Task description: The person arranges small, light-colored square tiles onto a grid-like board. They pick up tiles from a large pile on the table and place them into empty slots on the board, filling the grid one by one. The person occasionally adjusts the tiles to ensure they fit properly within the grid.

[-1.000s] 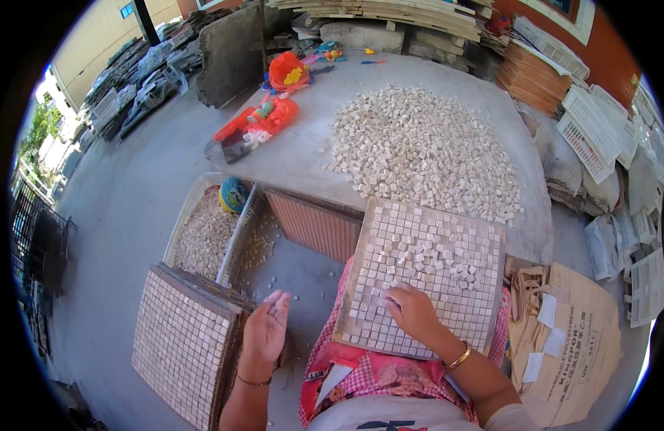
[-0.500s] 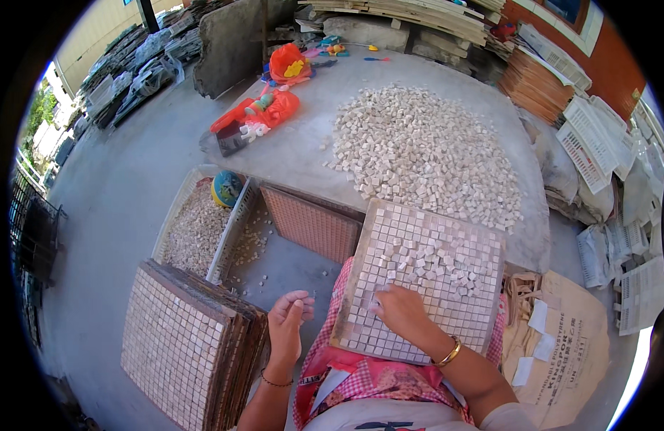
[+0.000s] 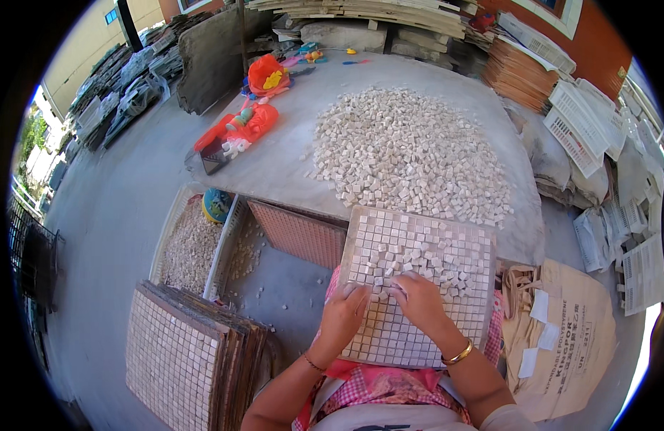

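A square grid tray [image 3: 483, 287] rests on my lap, its cells filled with small pale stone tiles. Loose stone tiles [image 3: 418, 257] lie scattered over its middle and upper part. My left hand [image 3: 345, 316] is at the tray's left side, thumb and fingers closed together. Close beside it, my right hand [image 3: 422, 300] is over the middle of the tray, its fingers bent down and pinched among the tiles. Whatever the fingertips of either hand hold is hidden or too small to make out.
Beyond the tray, a large heap of stone tiles [image 3: 411, 151] covers a stone table [image 3: 289, 172]. Filled tile panels [image 3: 174, 352] lean in a stack at left, near a white crate [image 3: 235, 233] of chips with a ball [image 3: 217, 205]. A paper sack [image 3: 583, 345] lies at right.
My left hand has come right and up from beside the tray onto its left part, near the right hand. The right hand has shifted slightly. The whole view has moved a little.
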Demonstrator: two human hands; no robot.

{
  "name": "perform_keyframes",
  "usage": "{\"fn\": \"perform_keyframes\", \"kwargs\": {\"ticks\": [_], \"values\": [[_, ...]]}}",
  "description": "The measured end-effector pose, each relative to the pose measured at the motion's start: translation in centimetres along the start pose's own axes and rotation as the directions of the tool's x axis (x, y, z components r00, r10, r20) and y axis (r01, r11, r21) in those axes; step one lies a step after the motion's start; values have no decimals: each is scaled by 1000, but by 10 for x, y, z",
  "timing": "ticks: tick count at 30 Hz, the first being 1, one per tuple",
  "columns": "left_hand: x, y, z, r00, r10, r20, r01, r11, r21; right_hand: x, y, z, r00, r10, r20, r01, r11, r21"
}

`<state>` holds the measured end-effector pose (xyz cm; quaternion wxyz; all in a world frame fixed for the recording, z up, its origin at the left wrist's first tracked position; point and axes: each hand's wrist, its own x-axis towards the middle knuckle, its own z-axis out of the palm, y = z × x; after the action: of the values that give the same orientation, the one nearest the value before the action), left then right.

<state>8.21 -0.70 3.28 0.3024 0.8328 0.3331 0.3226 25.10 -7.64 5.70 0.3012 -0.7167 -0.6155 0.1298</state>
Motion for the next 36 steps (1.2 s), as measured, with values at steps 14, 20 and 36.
{"fn": "perform_keyframes", "kwargs": {"ticks": [14,20,36], "values": [[30,-48,-63,944,-270,-189,262,963,-71,14,23,-2,998,-32,-46,33,999,31],[44,-95,-189,699,-125,-704,475,818,326,32,23,-1,982,-181,46,182,983,-25],[12,15,14,994,-45,104,39,998,51,13,18,-20,989,113,93,-140,921,364]]}}
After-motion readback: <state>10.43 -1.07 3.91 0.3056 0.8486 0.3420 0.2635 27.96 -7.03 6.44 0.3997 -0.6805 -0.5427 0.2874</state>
